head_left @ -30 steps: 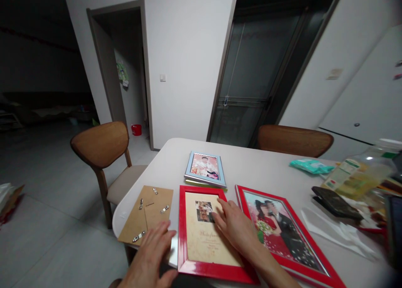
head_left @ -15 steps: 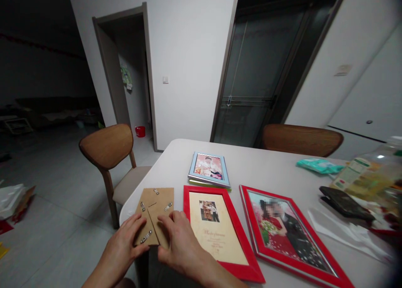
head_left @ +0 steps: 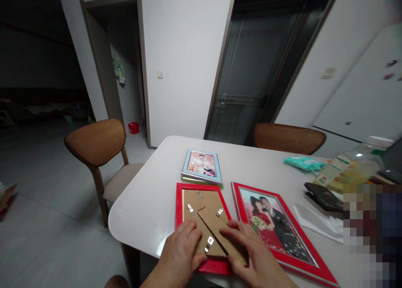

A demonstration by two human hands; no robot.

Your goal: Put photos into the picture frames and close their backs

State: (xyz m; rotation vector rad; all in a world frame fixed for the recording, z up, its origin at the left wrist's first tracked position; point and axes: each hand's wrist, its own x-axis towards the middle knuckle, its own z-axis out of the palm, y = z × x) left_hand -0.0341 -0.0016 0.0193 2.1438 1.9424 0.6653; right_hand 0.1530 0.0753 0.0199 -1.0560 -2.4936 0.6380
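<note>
A brown backing board with metal hangers lies over the opening of a red frame, covering most of the cream sheet inside. My left hand grips the board's lower left edge, thumb at the bottom. My right hand holds its lower right corner, fingers on top and thumb below. To the right lies a second red frame with a picture of a couple. Behind them a light blue frame with a picture rests on a greenish one.
On the white table, at the right, are a teal packet, a black wallet-like item, white plastic and a big bottle of yellowish liquid. Wooden chairs stand at the left and behind.
Both hands have carried the backing board rightward from the table's left edge onto the red frame. The view has shifted a little to the right.
</note>
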